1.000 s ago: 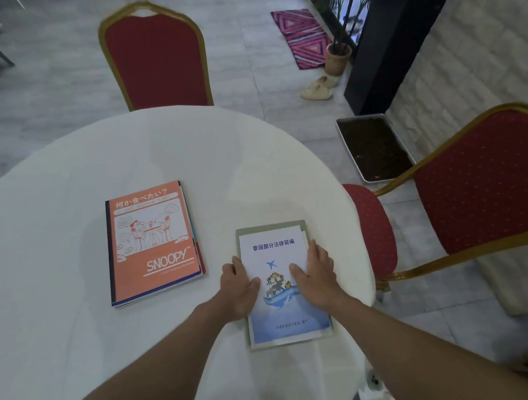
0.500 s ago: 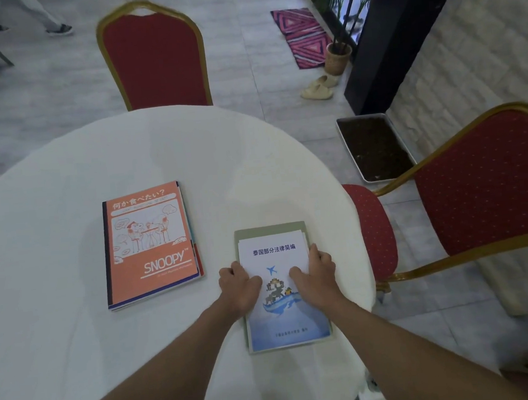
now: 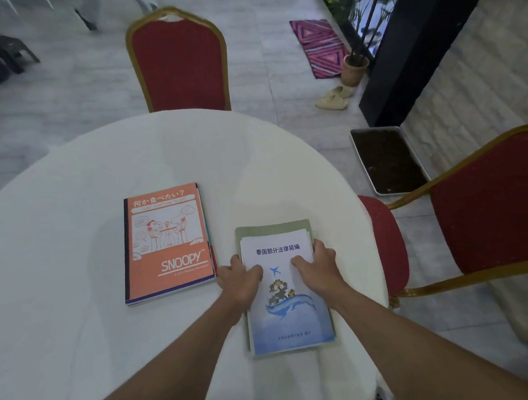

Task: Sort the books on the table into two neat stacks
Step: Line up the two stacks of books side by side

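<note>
Two stacks lie on the round white table [image 3: 77, 343]. On the left an orange Snoopy book [image 3: 166, 243] tops a thin stack, with other book edges showing along its right side. On the right a white-and-blue booklet [image 3: 287, 319] with Chinese title and a whale drawing lies on a green book [image 3: 268, 228]. My left hand [image 3: 242, 278] grips the booklet stack's left edge with its thumb on the cover. My right hand [image 3: 318, 267] grips the right edge the same way.
A red chair with a gold frame [image 3: 180, 60] stands behind the table and another [image 3: 493, 205] at the right. On the floor are a tray of soil [image 3: 387, 160], a potted plant [image 3: 353, 67], sandals [image 3: 332, 98] and a pink mat [image 3: 319, 42].
Both hands have slid a little up the booklet's sides. The booklet now sits lower on the green book, showing more green at the top. The view has shifted slightly.
</note>
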The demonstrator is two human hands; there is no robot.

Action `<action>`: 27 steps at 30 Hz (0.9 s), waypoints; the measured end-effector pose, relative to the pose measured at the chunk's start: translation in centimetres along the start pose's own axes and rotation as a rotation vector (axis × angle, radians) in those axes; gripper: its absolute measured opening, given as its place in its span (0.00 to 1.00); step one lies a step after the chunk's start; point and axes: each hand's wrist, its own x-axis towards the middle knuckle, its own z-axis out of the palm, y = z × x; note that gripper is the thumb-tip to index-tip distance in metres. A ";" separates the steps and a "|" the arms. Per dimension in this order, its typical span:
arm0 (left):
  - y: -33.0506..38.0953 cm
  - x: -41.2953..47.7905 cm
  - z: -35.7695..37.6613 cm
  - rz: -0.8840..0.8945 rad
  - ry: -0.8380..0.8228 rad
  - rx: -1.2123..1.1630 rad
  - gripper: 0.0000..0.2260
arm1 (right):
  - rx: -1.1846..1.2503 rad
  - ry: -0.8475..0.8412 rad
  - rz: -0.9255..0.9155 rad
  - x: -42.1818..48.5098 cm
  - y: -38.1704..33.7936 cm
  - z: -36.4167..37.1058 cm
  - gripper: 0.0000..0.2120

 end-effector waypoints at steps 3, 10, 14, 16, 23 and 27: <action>2.0 -0.4 -3.3 0.068 0.070 -0.007 0.23 | 0.013 -0.003 -0.061 0.1 -2.7 1.7 0.19; 3.3 1.1 -11.7 0.152 0.213 -0.063 0.24 | -0.032 -0.038 -0.213 2.2 -11.6 7.7 0.24; 3.0 3.1 -15.6 0.159 0.274 -0.071 0.27 | -0.064 -0.033 -0.241 4.2 -15.0 11.8 0.24; 2.9 4.2 -17.3 0.170 0.306 -0.066 0.27 | -0.071 -0.041 -0.250 5.2 -16.0 13.8 0.25; 1.2 8.4 -20.7 0.145 0.349 -0.005 0.26 | -0.104 -0.047 -0.256 7.3 -17.8 18.8 0.23; 0.5 9.0 -20.7 0.068 0.411 0.130 0.24 | -0.359 0.021 -0.222 7.2 -18.2 20.3 0.30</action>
